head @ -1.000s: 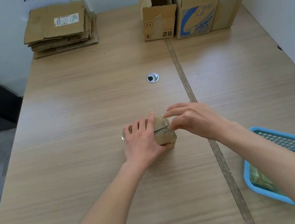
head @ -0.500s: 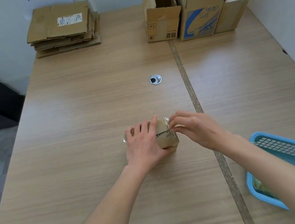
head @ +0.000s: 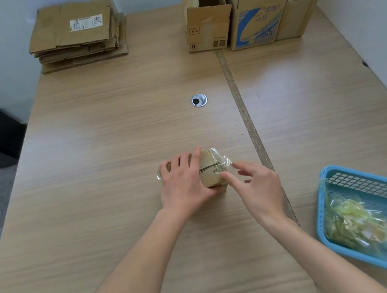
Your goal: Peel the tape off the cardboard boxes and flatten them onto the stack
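Cardboard box [head: 211, 170] sits mid-table, left hand [head: 184, 182] clamped over it, right hand [head: 256, 187] beside it with fingers spread, holding nothing; loose tape end [head: 226, 162] sticks out, so peeling step — next: pinch that end, pull.

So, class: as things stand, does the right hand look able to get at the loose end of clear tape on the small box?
Probably yes. The right hand is open beside the small box, and the clear tape end sticks out towards it with nothing between. The left hand covers only the box's other side.
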`<action>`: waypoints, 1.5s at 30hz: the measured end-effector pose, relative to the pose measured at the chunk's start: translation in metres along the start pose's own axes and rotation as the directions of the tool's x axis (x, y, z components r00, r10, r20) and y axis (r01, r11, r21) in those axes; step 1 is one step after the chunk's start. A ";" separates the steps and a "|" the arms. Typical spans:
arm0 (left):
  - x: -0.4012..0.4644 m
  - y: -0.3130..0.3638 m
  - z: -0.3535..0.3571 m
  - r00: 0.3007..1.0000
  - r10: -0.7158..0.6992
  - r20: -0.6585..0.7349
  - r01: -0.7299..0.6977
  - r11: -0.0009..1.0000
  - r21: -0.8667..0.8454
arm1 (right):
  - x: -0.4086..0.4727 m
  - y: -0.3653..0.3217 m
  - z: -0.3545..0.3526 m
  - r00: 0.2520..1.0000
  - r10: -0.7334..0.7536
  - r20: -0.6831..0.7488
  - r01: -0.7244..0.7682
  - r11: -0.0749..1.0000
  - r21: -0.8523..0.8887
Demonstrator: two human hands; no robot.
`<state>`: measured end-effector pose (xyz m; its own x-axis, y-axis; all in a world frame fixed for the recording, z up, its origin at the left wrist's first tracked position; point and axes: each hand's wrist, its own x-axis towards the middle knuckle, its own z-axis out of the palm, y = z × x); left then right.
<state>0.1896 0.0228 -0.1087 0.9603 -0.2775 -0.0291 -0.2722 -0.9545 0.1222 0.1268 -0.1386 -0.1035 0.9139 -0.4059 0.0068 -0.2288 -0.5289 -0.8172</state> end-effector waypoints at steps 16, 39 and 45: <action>-0.003 0.000 0.002 1.000 0.004 -0.002 -0.004 1.000 -0.013 | -0.008 -0.017 0.023 0.989 -0.065 -0.130 0.076 0.994 0.084; -0.002 0.007 -0.007 0.996 -0.093 0.014 0.094 0.993 -0.069 | 0.023 -0.064 0.016 0.961 -0.258 0.096 0.270 0.954 -0.134; -0.002 0.007 0.000 0.996 -0.088 -0.004 0.088 0.996 -0.019 | 0.029 -0.037 -0.034 0.926 -0.371 0.068 0.377 0.920 -0.109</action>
<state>0.1859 0.0167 -0.1075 0.9808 -0.1917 -0.0362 -0.1851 -0.9730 0.1375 0.1509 -0.1562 -0.0538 0.9542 -0.1287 0.2702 0.0972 -0.7205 -0.6867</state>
